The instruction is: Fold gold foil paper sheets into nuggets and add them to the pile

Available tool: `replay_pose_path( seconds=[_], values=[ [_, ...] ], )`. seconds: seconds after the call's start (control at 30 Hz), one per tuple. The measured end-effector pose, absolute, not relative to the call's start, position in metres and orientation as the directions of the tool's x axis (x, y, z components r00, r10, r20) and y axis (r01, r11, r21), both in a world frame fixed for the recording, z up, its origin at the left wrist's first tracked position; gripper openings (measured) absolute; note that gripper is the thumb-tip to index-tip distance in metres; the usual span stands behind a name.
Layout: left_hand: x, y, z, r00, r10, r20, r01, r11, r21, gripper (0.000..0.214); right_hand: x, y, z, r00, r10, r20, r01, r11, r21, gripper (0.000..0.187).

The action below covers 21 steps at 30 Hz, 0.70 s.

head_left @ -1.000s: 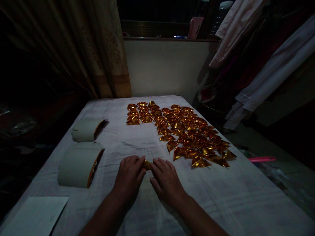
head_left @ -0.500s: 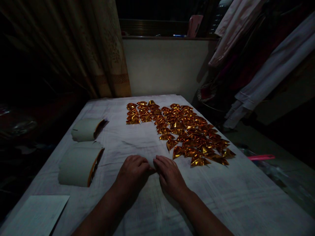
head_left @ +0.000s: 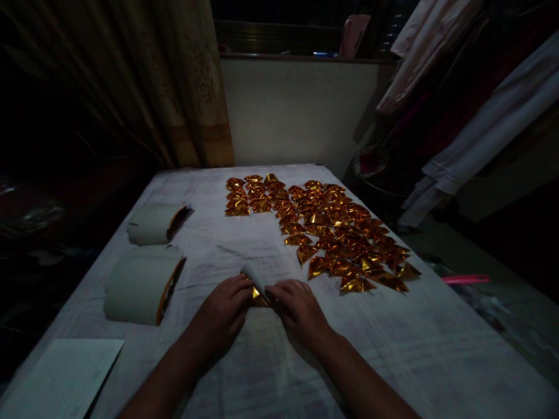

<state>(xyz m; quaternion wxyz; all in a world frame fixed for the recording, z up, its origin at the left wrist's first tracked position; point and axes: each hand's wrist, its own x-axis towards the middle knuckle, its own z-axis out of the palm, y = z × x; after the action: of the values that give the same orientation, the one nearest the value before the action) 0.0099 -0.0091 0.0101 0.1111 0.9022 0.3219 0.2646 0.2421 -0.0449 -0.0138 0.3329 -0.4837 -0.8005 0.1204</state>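
Between my hands is a small sheet of gold foil paper point(head_left: 254, 280), part of its grey-white back rolled over and some gold face showing. My left hand point(head_left: 227, 308) has its fingers closed on the left side of the sheet. On the other side, my right hand point(head_left: 297, 308) pinches the rolled edge with thumb and fingers. Many folded gold foil pieces point(head_left: 345, 238), pointed at the ends, lie in rows beyond and to the right of my hands. My fingers cover part of the sheet.
Two curled stacks of grey-backed paper point(head_left: 142, 285) rest at the left, with a flat pale sheet point(head_left: 61, 375) nearer me. A curtain point(head_left: 196, 93) hangs behind the cloth-covered table point(head_left: 371, 361). Clothes point(head_left: 471, 134) hang at right; a pink mug point(head_left: 353, 36) stands on the sill.
The foil sheet, mostly hidden under my fingers before, now shows a raised grey roll and gold face. My left hand has shifted slightly left and toward me. The view has tilted a little.
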Motion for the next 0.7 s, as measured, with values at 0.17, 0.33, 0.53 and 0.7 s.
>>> replay_pose_path(
  seconds=[0.17, 0.33, 0.53, 0.7],
  values=[
    [0.016, -0.016, 0.012, 0.619, 0.694, 0.368, 0.567, -0.719, 0.403, 0.015, 0.238, -0.042, -0.007, -0.324, 0.844, 0.428, 0.744, 0.507, -0.436, 0.020],
    [0.025, -0.016, 0.007, 0.539, 0.726, 0.427, 0.607, -0.686, 0.401, 0.012, 0.236, -0.043, -0.002, -0.336, 0.820, 0.464, 0.799, 0.509, -0.320, 0.008],
    [0.026, -0.021, 0.004, 0.479, 0.727, 0.492, 0.653, -0.669, 0.354, 0.014, 0.230, -0.051, -0.006, -0.330, 0.809, 0.486, 0.820, 0.500, -0.276, 0.005],
    [0.026, -0.025, 0.007, 0.577, 0.674, 0.461, 0.583, -0.735, 0.346, 0.018, 0.227, -0.055, -0.009, -0.335, 0.820, 0.463, 0.806, 0.504, -0.309, 0.007]
  ],
)
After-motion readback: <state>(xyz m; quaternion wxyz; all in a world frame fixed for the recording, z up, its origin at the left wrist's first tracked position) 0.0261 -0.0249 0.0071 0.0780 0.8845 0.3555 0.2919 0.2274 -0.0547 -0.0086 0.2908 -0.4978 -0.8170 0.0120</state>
